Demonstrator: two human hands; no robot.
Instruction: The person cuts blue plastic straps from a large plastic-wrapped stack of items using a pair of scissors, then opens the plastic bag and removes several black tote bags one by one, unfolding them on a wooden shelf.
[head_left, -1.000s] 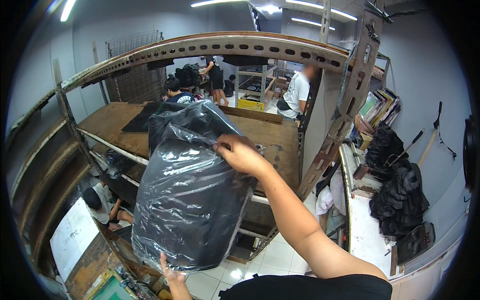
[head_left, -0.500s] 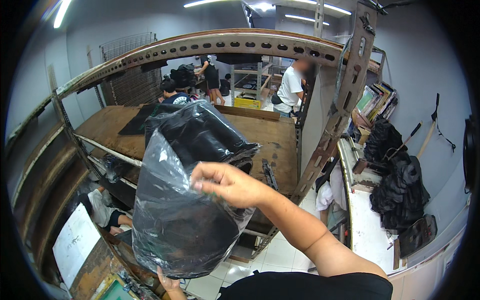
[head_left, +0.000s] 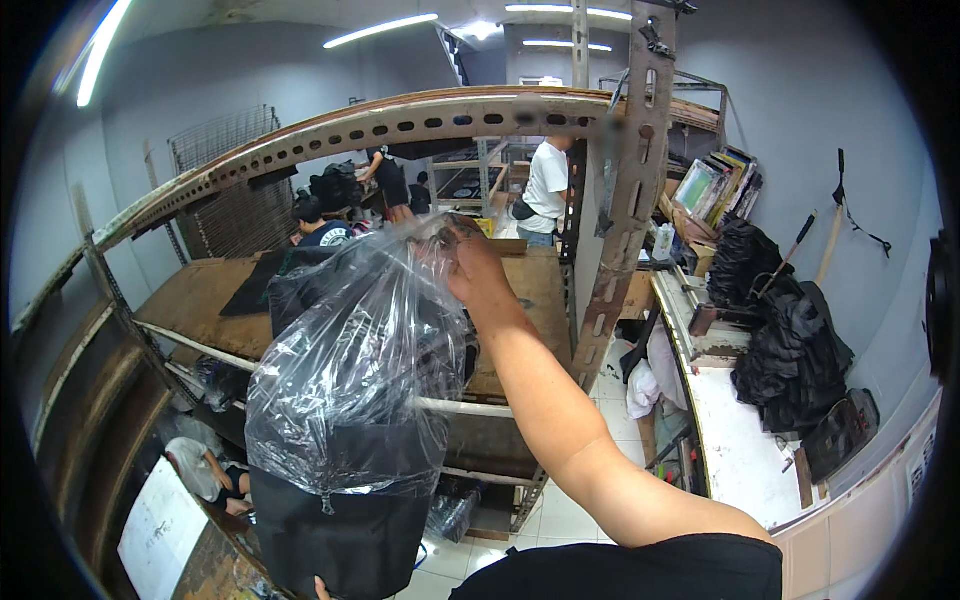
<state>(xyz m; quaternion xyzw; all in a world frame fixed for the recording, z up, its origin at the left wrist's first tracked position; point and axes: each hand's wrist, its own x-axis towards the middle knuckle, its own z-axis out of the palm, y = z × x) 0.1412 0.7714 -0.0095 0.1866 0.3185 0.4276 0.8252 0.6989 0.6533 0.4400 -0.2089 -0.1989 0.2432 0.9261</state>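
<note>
My right hand (head_left: pixel 476 264) is raised in front of me, pinching the top of a clear plastic bag (head_left: pixel 350 370). The bag hangs stretched downward, and a black garment (head_left: pixel 345 535) sticks out of its lower end. My left hand (head_left: pixel 322 588) shows only as fingertips at the bottom edge, touching the underside of the black garment. Behind the bag stands a metal rack with a wooden shelf (head_left: pixel 210 295).
Perforated steel uprights (head_left: pixel 625 230) frame the rack. Several people stand or crouch beyond the shelf, and one person in a white shirt (head_left: pixel 545 185) stands further back. A white workbench (head_left: pixel 735 450) with piles of black clothing (head_left: pixel 790 350) runs along the right wall. The floor below is white tile.
My right hand has gone up and away from me, pulling the clear bag upward. The black garment now slides out of the bag's lower end toward my left hand.
</note>
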